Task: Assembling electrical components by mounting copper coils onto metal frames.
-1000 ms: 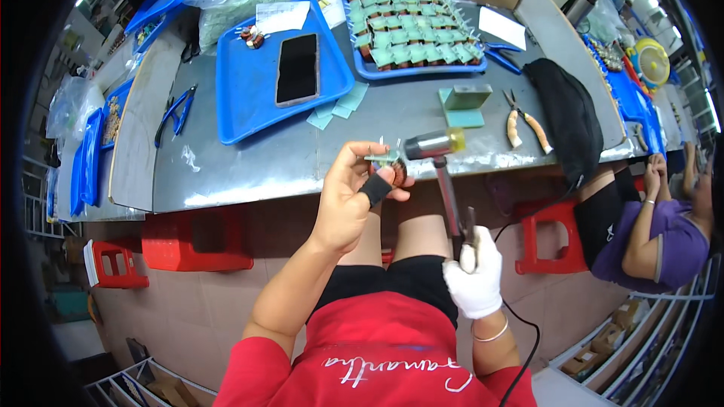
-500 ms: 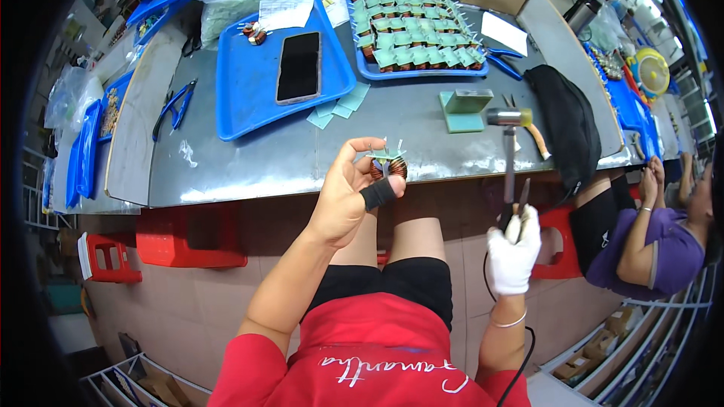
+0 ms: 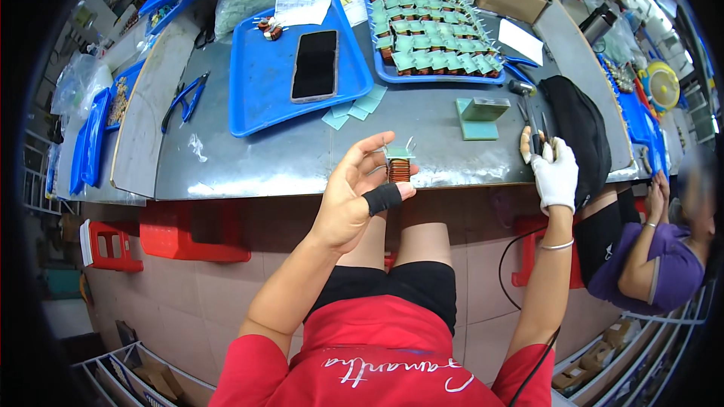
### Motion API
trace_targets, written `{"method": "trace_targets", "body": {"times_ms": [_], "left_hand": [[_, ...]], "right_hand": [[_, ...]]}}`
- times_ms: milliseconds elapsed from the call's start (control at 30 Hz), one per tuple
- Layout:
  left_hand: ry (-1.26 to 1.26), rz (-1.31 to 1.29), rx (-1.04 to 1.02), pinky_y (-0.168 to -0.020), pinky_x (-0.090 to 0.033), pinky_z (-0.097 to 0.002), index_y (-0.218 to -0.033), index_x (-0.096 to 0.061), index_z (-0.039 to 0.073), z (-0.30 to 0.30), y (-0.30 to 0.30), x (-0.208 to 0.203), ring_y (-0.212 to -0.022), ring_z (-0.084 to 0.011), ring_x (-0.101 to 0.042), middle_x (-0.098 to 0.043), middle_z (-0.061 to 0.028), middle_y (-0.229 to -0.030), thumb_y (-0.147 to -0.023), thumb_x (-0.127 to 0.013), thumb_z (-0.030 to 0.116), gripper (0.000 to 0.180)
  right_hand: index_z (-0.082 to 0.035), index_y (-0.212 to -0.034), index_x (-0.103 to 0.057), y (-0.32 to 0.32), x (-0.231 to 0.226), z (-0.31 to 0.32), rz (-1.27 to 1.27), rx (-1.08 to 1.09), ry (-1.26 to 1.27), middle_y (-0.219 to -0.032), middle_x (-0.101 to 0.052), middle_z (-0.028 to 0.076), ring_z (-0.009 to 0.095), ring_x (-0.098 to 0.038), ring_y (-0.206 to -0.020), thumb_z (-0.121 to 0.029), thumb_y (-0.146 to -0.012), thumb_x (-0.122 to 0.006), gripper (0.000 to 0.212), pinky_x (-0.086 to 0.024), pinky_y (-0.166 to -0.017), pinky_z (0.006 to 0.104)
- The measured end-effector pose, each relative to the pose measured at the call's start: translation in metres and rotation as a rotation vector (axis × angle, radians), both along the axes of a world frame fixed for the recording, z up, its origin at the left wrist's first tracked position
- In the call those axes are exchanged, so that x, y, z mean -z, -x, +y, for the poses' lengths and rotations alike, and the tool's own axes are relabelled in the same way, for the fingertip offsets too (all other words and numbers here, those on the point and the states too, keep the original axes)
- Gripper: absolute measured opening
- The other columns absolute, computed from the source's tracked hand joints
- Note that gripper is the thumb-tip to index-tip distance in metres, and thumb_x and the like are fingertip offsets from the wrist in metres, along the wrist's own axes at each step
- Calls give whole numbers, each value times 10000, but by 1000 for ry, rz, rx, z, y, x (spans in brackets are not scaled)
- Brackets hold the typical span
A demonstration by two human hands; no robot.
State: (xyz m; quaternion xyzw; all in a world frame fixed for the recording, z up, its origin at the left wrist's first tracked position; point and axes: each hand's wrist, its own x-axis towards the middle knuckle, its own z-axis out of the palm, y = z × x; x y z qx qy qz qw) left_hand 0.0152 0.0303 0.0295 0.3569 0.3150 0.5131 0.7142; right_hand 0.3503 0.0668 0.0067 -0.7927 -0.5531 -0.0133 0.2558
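Grey metal desk (image 3: 264, 169) carries a blue tray (image 3: 249, 109) with a phone (image 3: 315, 66) on it. Left hand (image 3: 358, 188): thumb and fingers pinch a copper-wound coil (image 3: 399, 171), topped by a green plate (image 3: 400, 153), near the front edge of the desk. Right hand (image 3: 556, 175): gloved, located at the handle of a hammer (image 3: 521, 88), beside a black bag (image 3: 579, 128); finger closure cannot be determined.

White cursive lettering (image 3: 392, 365), upside down, on red shirt (image 3: 377, 324).
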Motion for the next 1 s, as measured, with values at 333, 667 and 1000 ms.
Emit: {"method": "trace_targets", "body": {"times_ms": [333, 667, 1000], "left_hand": [[-3, 21, -3, -893, -525, -362, -1375, -371, -14, 1, -2, 6, -1128, -276, -584, -555, -188, -1184, -784, -687, -32, 671], [-106, 24, -17, -819, -524, -313, -1177, -483, 45, -10, -2, 15, -957, -185, -600, -517, -81, -1064, -768, -692, -113, 486], [-257, 214, -49, -790, -462, -244, -1045, -457, 62, -23, -8, 21, -939, -117, -528, -483, -54, -1051, -804, -695, -87, 370]], "right_hand": [[7, -1171, -508, 53, -37, -54, 561, -306, -28, -986, -571, 47, 107, -545, -864, -7, -693, -785, 553, -472, -795, 235], [-33, -1230, -606, 104, -37, -82, 448, -715, 74, -925, -608, 139, 253, -599, -796, -129, -819, -708, 434, -497, -732, 331], [-68, -1232, -620, 129, -44, -107, 336, -649, 115, -882, -570, 103, 259, -576, -737, -186, -820, -691, 434, -484, -670, 368]]}}
